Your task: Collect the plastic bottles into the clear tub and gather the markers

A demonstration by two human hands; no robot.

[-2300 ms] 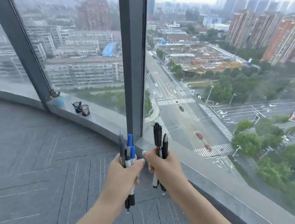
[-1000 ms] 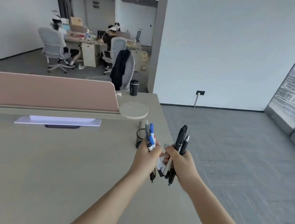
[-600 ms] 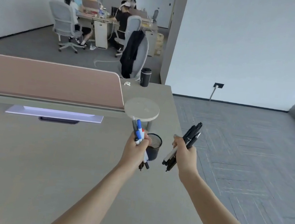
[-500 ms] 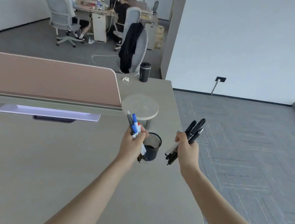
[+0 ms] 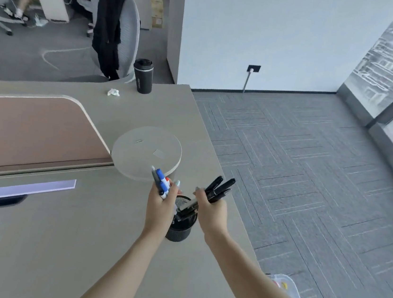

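My left hand (image 5: 160, 206) grips a bundle of blue-capped and grey markers (image 5: 161, 182), caps pointing up. Beside it, my right hand (image 5: 211, 211) grips a bundle of black markers (image 5: 217, 188), tilted so the lower ends point down into a black mesh pen cup (image 5: 179, 231) on the desk. Both hands hover just over the cup's rim. Part of the clear tub (image 5: 290, 290) shows on the floor at the lower right, mostly hidden behind my right forearm; its contents are unclear.
The beige desk (image 5: 43, 241) carries a pink divider panel (image 5: 29, 128), a round disc on a post (image 5: 146, 152), a black travel mug (image 5: 143, 76) and a crumpled tissue (image 5: 113, 92). An office chair with a black jacket (image 5: 113, 29) stands behind. Grey carpet and windows lie right.
I turned from the window to the desk with both bundles. In the last half second both hands came together over the pen cup, and the black markers' lower ends dipped into it.
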